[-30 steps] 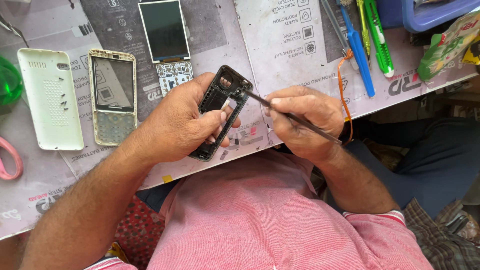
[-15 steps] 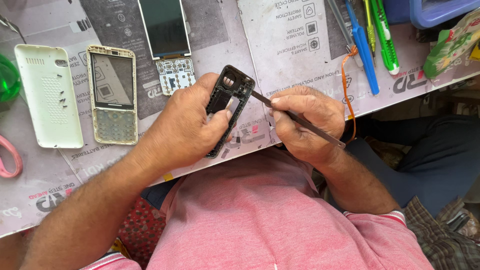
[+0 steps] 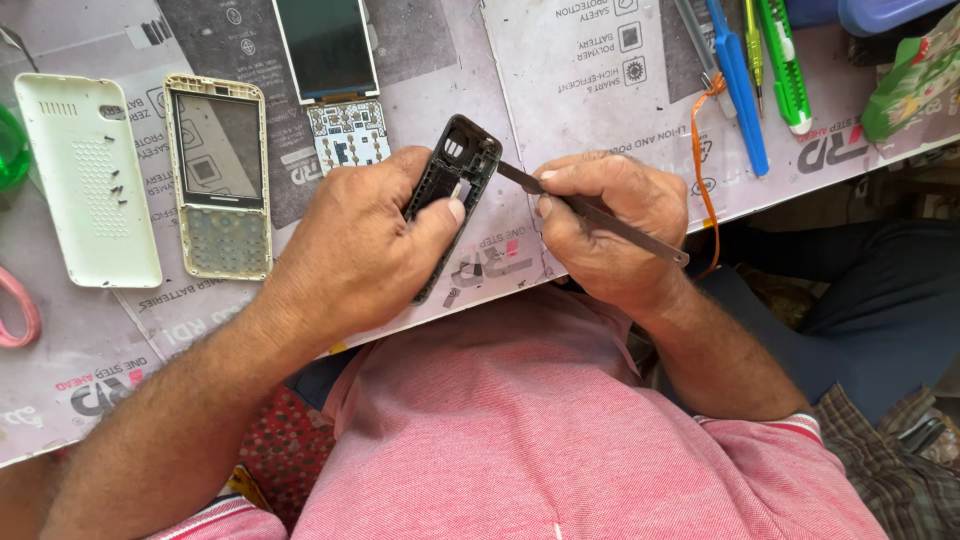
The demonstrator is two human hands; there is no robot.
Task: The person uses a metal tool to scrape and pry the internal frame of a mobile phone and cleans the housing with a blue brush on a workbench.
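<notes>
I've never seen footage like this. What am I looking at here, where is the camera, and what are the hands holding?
There is no machine: a person works with bare hands, and a camera worn on their head looks down at them. The left hand grips a black phone frame. The right hand holds a thin metal tool whose tip meets the frame's edge. On the paper-covered table lie a white back cover, a pale front frame with a keypad grid, a screen with its circuit board, and blue and green tools.
</notes>
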